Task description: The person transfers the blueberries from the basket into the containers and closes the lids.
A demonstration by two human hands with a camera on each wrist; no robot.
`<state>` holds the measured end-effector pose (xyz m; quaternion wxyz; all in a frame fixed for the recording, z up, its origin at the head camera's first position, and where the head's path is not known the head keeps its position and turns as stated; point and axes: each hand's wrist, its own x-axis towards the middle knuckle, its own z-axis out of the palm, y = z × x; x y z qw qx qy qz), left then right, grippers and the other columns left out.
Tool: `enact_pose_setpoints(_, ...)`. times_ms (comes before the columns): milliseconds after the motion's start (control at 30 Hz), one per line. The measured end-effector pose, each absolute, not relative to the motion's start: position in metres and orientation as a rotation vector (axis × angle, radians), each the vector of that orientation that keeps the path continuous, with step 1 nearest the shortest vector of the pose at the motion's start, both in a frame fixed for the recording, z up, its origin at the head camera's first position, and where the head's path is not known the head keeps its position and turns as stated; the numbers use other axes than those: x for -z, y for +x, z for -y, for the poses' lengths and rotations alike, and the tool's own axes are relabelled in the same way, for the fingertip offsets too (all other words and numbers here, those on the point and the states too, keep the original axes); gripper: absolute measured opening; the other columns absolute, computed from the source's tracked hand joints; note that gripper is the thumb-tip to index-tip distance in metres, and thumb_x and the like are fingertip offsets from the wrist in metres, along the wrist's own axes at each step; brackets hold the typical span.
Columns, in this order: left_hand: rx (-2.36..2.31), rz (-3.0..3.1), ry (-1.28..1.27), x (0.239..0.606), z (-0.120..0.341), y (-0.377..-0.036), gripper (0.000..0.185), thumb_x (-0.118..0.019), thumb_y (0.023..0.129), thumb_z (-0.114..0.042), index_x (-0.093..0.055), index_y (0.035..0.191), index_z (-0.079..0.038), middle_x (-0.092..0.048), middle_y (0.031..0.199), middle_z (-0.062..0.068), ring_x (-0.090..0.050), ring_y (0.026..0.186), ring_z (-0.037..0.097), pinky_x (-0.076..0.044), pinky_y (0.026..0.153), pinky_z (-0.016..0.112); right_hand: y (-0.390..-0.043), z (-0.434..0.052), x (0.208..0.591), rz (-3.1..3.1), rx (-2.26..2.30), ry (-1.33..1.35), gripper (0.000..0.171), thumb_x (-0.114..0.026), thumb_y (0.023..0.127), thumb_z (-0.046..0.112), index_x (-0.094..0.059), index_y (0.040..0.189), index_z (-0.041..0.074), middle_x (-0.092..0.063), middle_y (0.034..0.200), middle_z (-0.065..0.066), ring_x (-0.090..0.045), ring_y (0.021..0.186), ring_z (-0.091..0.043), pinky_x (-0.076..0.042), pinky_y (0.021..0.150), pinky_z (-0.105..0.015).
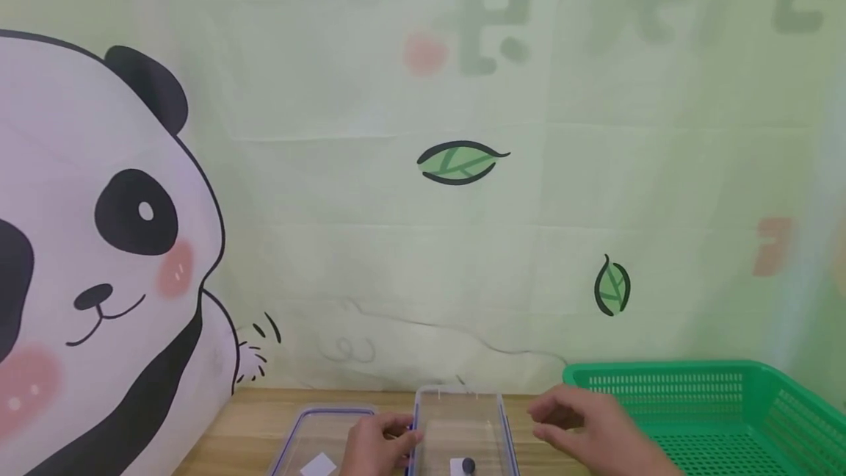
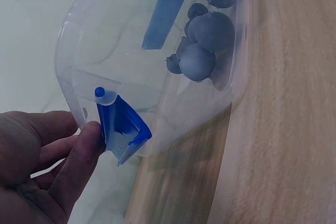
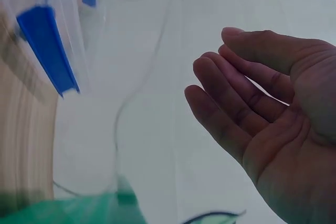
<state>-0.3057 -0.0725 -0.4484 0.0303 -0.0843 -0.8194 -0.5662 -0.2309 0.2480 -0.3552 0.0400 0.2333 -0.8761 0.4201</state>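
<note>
Clear box (image 1: 463,417) — cut off below; left hand (image 1: 380,443) pinches clip (image 2: 122,127).

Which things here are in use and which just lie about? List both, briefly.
In use:
clear container, gripped by the left hand at its blue clasp
blueberries inside it
right hand, open beside it

Lying about:
clear lid
green basket
panda backdrop

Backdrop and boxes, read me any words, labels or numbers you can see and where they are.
None can be read.
backdrop: faint grey characters along the top, too washed out to read.
backdrop, right wrist view: dark marks at the top corner, cut off.
white label in the lid: looks blank.
</note>
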Motion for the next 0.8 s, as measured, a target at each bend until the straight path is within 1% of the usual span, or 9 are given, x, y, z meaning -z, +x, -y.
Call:
enact_pose_setpoints(133, 1.731, 2.536, -0.254, 0.448, 0.073, -0.306, 0.026, -0.081, 0.093, -0.003, -0.074, 0.113, 0.011, -0.072, 0.086, 0.004, -0.07, 0.071, 0.017, -0.064, 0.063, 0.032, -0.227, -0.261, 0.348, 2.66, -1.251, 0.624, 0.018, -0.077, 0.099, 0.018, -0.074, 0.114, 0.009, -0.074, 0.107, 0.002, -0.07, 0.092, -0.008, -0.06, 0.078, -0.026)
enact_pose_setpoints(300, 1.732, 2.549, -0.238, 0.446, 0.072, -0.305, 0.026, -0.081, 0.093, -0.004, -0.075, 0.114, 0.01, -0.071, 0.085, 0.003, -0.07, 0.071, 0.016, -0.064, 0.063, 0.032, -0.215, -0.279, 0.332, 2.631, -1.201, 0.491, 0.023, -0.076, 0.101, 0.029, -0.074, 0.118, 0.014, -0.074, 0.111, 0.006, -0.071, 0.1, -0.01, -0.06, 0.082, -0.027)
enact_pose_setpoints(400, 1.727, 2.552, -0.241, 0.445, 0.072, -0.305, 0.027, -0.081, 0.093, -0.005, -0.075, 0.115, 0.01, -0.071, 0.085, 0.003, -0.07, 0.071, 0.016, -0.064, 0.063, 0.032, -0.21, -0.29, 0.32, 2.612, -1.119, 0.437, 0.022, -0.075, 0.101, 0.032, -0.074, 0.118, 0.017, -0.074, 0.112, 0.008, -0.071, 0.1, -0.01, -0.06, 0.081, -0.026)
enact_pose_setpoints(500, 1.731, 2.549, -0.223, 0.445, 0.072, -0.305, 0.028, -0.081, 0.093, -0.005, -0.074, 0.115, 0.01, -0.071, 0.085, 0.003, -0.07, 0.072, 0.016, -0.064, 0.064, 0.033, -0.214, -0.3, 0.31, 2.592, -1.024, 0.477, 0.019, -0.076, 0.1, 0.029, -0.075, 0.116, 0.018, -0.075, 0.109, 0.01, -0.071, 0.097, -0.008, -0.06, 0.08, -0.026)
enact_pose_setpoints(700, 1.736, 2.538, -0.222, 0.446, 0.073, -0.305, 0.028, -0.082, 0.092, -0.005, -0.075, 0.114, 0.01, -0.071, 0.083, 0.002, -0.069, 0.072, 0.016, -0.065, 0.065, 0.034, -0.234, -0.322, 0.303, 2.621, -0.949, 0.615, 0.017, -0.078, 0.099, 0.02, -0.075, 0.114, 0.012, -0.075, 0.104, 0.009, -0.07, 0.09, -0.005, -0.061, 0.079, -0.027)
enact_pose_setpoints(800, 1.733, 2.546, -0.216, 0.447, 0.072, -0.306, 0.028, -0.082, 0.092, -0.006, -0.075, 0.114, 0.01, -0.071, 0.082, 0.002, -0.069, 0.071, 0.016, -0.064, 0.064, 0.033, -0.246, -0.332, 0.306, 2.673, -0.951, 0.639, 0.016, -0.078, 0.099, 0.021, -0.075, 0.112, 0.012, -0.074, 0.102, 0.008, -0.069, 0.09, -0.007, -0.061, 0.079, -0.027)
